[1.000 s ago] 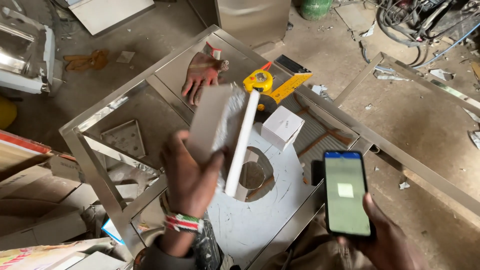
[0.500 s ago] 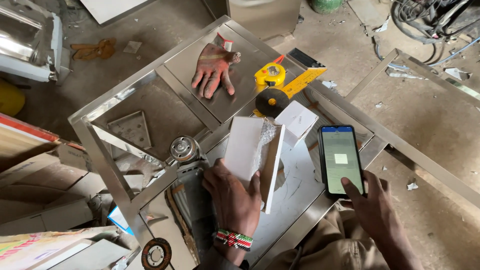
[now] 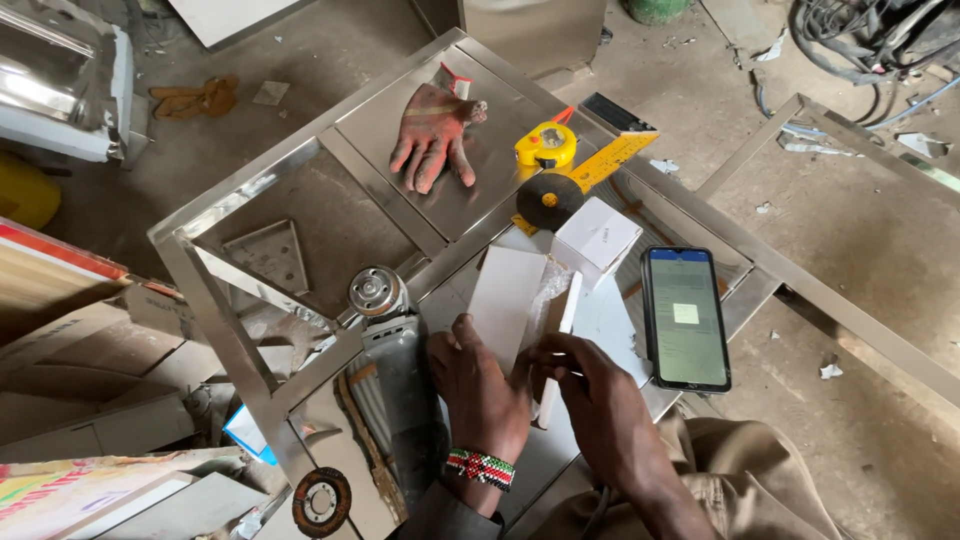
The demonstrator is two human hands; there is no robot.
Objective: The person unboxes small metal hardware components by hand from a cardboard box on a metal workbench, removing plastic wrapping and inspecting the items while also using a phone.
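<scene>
My left hand (image 3: 478,385), with a beaded wristband, holds a flat white box (image 3: 508,300) from below. A clear plastic wrap hangs off the box's right side. My right hand (image 3: 590,385) grips the box's white lid or side panel (image 3: 558,345) at its edge. Both hands are low in the middle of the view, above a steel frame table (image 3: 250,190). A smartphone (image 3: 685,318) with its screen lit lies flat on the table just right of my hands. An angle grinder (image 3: 385,345) lies just left of my left hand.
On the steel top lie a red work glove (image 3: 432,135), a yellow tape measure (image 3: 545,145), a black grinding disc (image 3: 548,200), a yellow square ruler (image 3: 610,158) and a small white box (image 3: 597,238). Another disc (image 3: 321,500) lies low left. Cables (image 3: 860,35) sit top right.
My right hand has put the phone down on the table and taken hold of the white box's edge. The box has come lower and flatter, with both hands on it.
</scene>
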